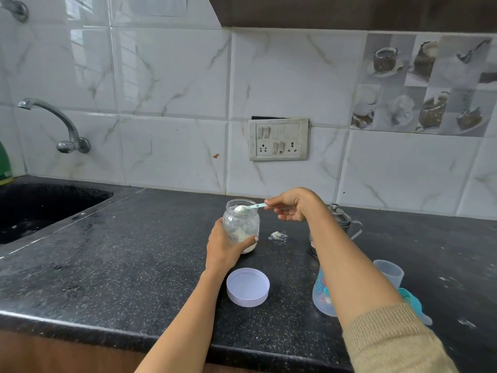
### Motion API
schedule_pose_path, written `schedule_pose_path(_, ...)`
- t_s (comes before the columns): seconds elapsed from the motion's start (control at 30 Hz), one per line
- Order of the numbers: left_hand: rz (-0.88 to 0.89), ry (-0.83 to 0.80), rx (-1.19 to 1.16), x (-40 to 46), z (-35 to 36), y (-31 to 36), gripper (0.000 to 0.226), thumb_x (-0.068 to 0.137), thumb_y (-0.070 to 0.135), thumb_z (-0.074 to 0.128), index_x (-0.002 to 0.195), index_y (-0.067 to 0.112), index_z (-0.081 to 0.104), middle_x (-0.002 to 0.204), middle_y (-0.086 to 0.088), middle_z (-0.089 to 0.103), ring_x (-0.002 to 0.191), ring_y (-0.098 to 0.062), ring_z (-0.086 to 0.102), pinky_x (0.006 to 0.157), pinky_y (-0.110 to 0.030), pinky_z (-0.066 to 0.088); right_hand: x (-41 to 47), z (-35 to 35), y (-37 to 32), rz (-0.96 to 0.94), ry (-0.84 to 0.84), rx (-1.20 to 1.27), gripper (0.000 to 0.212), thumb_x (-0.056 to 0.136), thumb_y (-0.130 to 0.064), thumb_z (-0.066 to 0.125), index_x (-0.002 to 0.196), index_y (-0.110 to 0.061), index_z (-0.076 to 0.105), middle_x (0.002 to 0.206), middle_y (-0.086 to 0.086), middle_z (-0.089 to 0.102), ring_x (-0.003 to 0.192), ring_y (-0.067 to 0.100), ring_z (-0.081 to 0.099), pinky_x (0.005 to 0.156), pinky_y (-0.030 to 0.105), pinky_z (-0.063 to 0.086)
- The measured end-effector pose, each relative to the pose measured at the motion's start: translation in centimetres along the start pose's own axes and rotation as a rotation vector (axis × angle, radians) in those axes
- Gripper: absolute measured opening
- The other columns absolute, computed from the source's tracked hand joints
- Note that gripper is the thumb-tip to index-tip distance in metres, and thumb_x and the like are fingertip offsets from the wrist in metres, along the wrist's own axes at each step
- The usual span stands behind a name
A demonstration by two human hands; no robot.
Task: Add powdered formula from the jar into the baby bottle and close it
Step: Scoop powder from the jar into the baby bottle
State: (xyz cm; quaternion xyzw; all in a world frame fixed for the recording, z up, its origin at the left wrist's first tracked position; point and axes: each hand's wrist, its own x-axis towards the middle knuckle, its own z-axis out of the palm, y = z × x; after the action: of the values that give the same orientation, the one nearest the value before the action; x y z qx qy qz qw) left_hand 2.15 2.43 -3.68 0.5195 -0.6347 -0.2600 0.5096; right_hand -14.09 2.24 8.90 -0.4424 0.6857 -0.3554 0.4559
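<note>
Left hand (224,247) wrapped round jar (241,224), mid-bench. Right hand (291,205) pinching scoop (248,207) handle, heaped, over jar mouth. Powder loose, spills easily: keep level. Bottle (324,294) open, light, tippy, near front edge.

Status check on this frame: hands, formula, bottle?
Left hand steadies jar. Right hand holds scoop, heaped, over jar mouth. Bottle open behind right forearm. Powder spill on counter.

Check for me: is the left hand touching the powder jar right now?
Touching. The head view shows the left hand wrapped around the jar, its fingers pressed against the glass at the jar's lower side.
</note>
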Motion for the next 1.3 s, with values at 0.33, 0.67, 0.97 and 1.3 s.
schedule_pose_path(0.33,-0.027,-0.032,0.059,-0.2,-0.3,0.4,0.1,0.05,0.066,0.078,0.127,0.012,0.042,0.131,-0.007,0.053,0.121,-0.026,0.05,0.096,-0.043,0.046,-1.1,-1.3,0.1,-0.018,0.043,0.097,0.014,0.087,-0.009,0.066,0.074,-0.008,0.062,0.042,-0.001,0.064,0.06,0.005,0.056,0.059,0.021,0.051)
schedule_pose_path(0.67,0.26,0.222,-0.167,-4.0,-0.7,5.6,0.1,0.072,0.063,0.053,0.149,0.011,0.017,0.156,-0.006,0.025,0.143,-0.017,0.024,0.109,-0.02,0.018,-6.3,-6.1,0.5,-0.114,0.044,0.24,0.009,0.086,-0.009,0.068,0.078,-0.007,0.064,0.049,0.001,0.068,0.038,0.003,0.06,0.05,0.018,0.054)
schedule_pose_path(0.97,0.273,-0.355,-0.255,-13.0,3.9,10.5,0.12,0.053,0.062,0.079,0.149,0.017,0.022,0.155,0.0,0.029,0.139,-0.012,0.032,0.112,-0.031,0.031,-13.8,-11.2,5.3,-0.127,0.132,0.26,0.01,0.085,-0.008,0.068,0.076,-0.005,0.065,0.05,0.002,0.069,0.038,0.004,0.06,0.05,0.018,0.055)
schedule_pose_path(1.3,0.075,-0.317,-0.108,-15.7,5.5,9.6,0.073,0.06,0.046,0.084,0.112,0.012,0.046,0.117,-0.005,0.058,0.103,-0.019,0.056,0.077,-0.027,0.044,-17.5,-12.1,10.3,-0.066,0.175,0.269,0.003,0.083,-0.005,0.069,0.081,-0.004,0.067,0.051,0.004,0.069,0.055,0.009,0.06,0.07,0.023,0.054)
